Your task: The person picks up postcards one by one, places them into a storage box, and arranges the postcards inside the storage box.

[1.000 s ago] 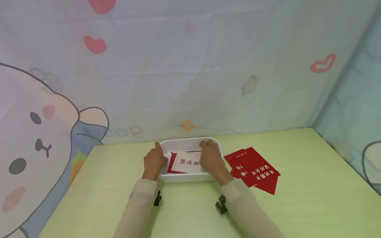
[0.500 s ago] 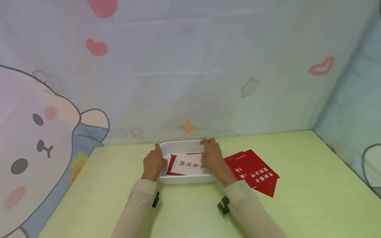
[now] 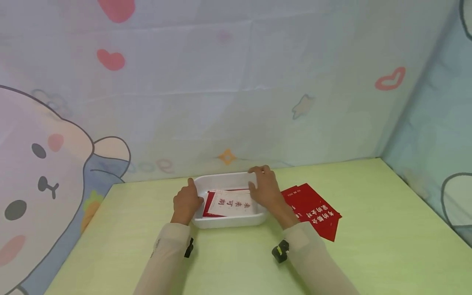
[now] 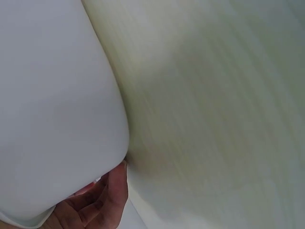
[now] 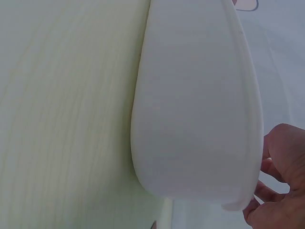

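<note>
A white rectangular tray (image 3: 228, 221) sits on the table between both hands. Inside it, a pale card with red characters (image 3: 231, 203) lies over a red one (image 3: 207, 203). My left hand (image 3: 186, 201) grips the tray's left end, its thumb over the rim; the left wrist view shows curled fingers (image 4: 116, 195) at the tray's lower corner. At the right end, my right hand (image 3: 266, 189) holds the far corner, thumb on the inner side and fingers over the rim. The right wrist view shows this hand (image 5: 281, 176) at the rim, partly out of frame.
Several red cards with white characters (image 3: 313, 211) lie overlapped on the table, just right of the tray and partly behind the right forearm. A printed cloth backdrop (image 3: 206, 102) rises along the far edge of the pale green table (image 3: 118, 246).
My right hand has shifted from inside the tray's right part out to its right rim, with the thumb spread from the fingers. The left hand keeps its grip. The camera view has shifted slightly.
</note>
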A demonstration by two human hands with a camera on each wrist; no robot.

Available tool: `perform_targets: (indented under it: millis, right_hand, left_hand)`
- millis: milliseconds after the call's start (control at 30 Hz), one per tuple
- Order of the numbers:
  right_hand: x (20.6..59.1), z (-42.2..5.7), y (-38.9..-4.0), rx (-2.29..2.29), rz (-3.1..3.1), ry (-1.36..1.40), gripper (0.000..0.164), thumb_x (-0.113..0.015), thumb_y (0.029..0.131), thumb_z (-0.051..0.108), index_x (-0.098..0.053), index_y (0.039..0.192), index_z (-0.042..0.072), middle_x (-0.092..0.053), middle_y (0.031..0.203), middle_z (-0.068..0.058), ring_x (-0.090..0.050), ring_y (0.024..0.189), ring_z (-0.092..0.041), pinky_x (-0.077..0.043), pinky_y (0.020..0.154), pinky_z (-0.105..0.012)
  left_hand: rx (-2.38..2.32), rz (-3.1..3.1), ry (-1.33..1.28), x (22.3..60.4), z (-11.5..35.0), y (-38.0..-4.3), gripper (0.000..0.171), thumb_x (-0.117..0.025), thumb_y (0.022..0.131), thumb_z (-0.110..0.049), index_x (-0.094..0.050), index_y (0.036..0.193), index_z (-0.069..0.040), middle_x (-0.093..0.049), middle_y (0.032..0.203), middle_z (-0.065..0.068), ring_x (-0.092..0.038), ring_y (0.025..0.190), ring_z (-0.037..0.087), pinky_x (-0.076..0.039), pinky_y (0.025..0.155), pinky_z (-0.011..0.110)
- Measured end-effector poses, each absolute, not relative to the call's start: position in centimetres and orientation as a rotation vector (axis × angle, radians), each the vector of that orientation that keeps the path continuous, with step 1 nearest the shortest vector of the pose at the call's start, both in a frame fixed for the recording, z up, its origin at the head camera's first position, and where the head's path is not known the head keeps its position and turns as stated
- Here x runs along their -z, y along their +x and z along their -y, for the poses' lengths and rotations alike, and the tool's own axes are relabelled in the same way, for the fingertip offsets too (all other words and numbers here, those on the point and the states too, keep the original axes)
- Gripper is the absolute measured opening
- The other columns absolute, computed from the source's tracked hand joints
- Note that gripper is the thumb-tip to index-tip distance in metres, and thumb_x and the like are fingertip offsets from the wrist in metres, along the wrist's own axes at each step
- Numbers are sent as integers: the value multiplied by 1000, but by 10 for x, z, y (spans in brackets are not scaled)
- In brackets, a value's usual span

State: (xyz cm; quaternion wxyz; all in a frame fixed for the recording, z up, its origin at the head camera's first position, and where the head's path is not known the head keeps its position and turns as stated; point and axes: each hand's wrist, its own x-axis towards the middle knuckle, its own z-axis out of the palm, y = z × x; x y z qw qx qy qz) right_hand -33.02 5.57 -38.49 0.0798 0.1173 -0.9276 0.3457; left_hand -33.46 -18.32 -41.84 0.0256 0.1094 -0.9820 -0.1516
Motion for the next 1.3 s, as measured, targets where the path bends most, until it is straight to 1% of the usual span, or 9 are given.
perform_targets:
  millis: [133, 300, 500, 667, 867, 967, 1100, 1300]
  right_hand:
    - [384, -58, -331, -1041, 2778, 328, 42, -58, 97, 17, -52, 138, 7, -46, 139, -20, -45, 126, -37, -49, 102, -48]
    - [382, -63, -332, -1017, 2761, 318, 43, -56, 98, 20, -50, 138, 6, -47, 136, -21, -43, 120, -37, -51, 96, -47]
    - [377, -73, -334, -1031, 2710, 343, 43, -54, 98, 21, -50, 138, 4, -49, 133, -24, -43, 119, -40, -43, 99, -52]
    - [378, -90, -331, -1050, 2729, 310, 45, -52, 99, 22, -48, 139, 3, -46, 136, -26, -41, 123, -42, -39, 102, -57]
    - [374, -107, -330, -1044, 2751, 283, 47, -49, 100, 24, -45, 141, 1, -41, 138, -30, -37, 127, -47, -36, 104, -61]
    - [372, -114, -330, -1025, 2772, 265, 47, -49, 100, 23, -44, 142, 1, -39, 140, -30, -36, 129, -47, -37, 105, -62]
    - [372, -123, -329, -971, 2788, 248, 48, -51, 98, 20, -45, 141, 0, -39, 141, -32, -38, 126, -48, -41, 101, -62]
    - [372, -142, -324, -947, 2804, 240, 51, -53, 96, 18, -44, 141, -3, -37, 141, -36, -37, 125, -53, -38, 99, -66]
  left_hand:
    - [464, 3032, 332, 417, 185, -333, 59, -68, 87, -16, -41, 136, 4, -70, 103, 24, -70, 90, 36, -57, 81, 50]
    - [463, 3021, 334, 417, 188, -332, 56, -68, 88, -16, -42, 133, 3, -70, 102, 24, -70, 88, 36, -57, 80, 50]
    - [469, 3007, 332, 412, 186, -331, 57, -67, 87, -15, -41, 135, 4, -70, 100, 24, -70, 85, 35, -57, 77, 50]
    - [470, 3039, 326, 413, 178, -330, 56, -67, 89, -16, -41, 134, 3, -70, 102, 23, -70, 86, 35, -58, 79, 49]
    - [476, 3024, 311, 412, 171, -331, 52, -67, 88, -14, -43, 131, 3, -70, 97, 22, -69, 81, 34, -57, 77, 49]
    - [470, 3024, 309, 411, 170, -334, 52, -65, 89, -14, -42, 132, 3, -71, 98, 21, -69, 81, 33, -57, 78, 48]
    - [464, 3022, 304, 412, 171, -336, 52, -65, 89, -15, -43, 132, 2, -71, 98, 21, -70, 82, 34, -58, 78, 48]
    - [470, 3032, 313, 414, 171, -338, 55, -66, 89, -16, -42, 135, 2, -71, 100, 21, -71, 84, 34, -58, 78, 48]
